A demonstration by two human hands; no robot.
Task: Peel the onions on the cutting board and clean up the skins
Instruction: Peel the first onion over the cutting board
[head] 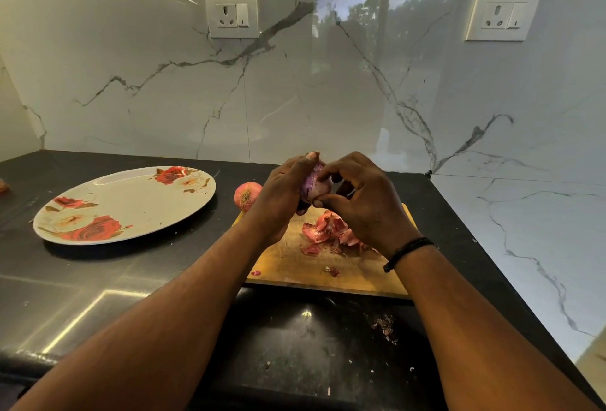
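Though one held, two onions (pixel 313 185).

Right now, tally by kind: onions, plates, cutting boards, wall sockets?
Onions: 2, one held in both hands, one unpeeled at the board's far left corner
Plates: 1, rose-patterned
Cutting boards: 1, strewn with skins
Wall sockets: 2
Total: 6

Red-rose-patterned white plate (pixel 131 200), black counter (pixel 98 279), grey-veined white marble wall (pixel 295 99), pink onion skins (pixel 328 230).
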